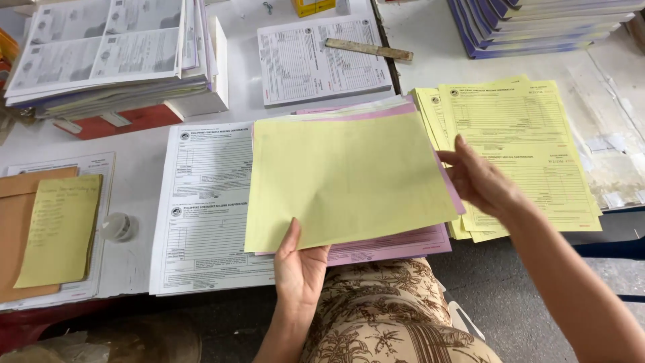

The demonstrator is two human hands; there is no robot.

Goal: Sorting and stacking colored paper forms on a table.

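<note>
A: What does the left hand [299, 265] hold?

B: Thumb and fingers pinch the yellow sheet [346, 178] above the pink stack [390, 247]; it may buckle.

A: And the right hand [482, 180]?

B: Loosely curled on its edge, near the yellow forms [521, 144]; the sheet could slip.

— Under the blank yellow sheet [342, 178]?
— Pink sheets [396, 245], mostly covered; only edges showing. White printed forms [208, 208] partly hidden too.
— Fingers of the left hand [299, 265]?
— Tucked beneath the sheet; only thumb and palm visible. Same for the right hand [480, 181]: fingertips lost behind the paper edge.
— Top right?
— Blue-edged stack [537, 27], cut off by the frame. Yellow box [312, 7] likewise cropped.
— Handwriting on the yellow note [60, 228]?
— Too faint to tell.
</note>
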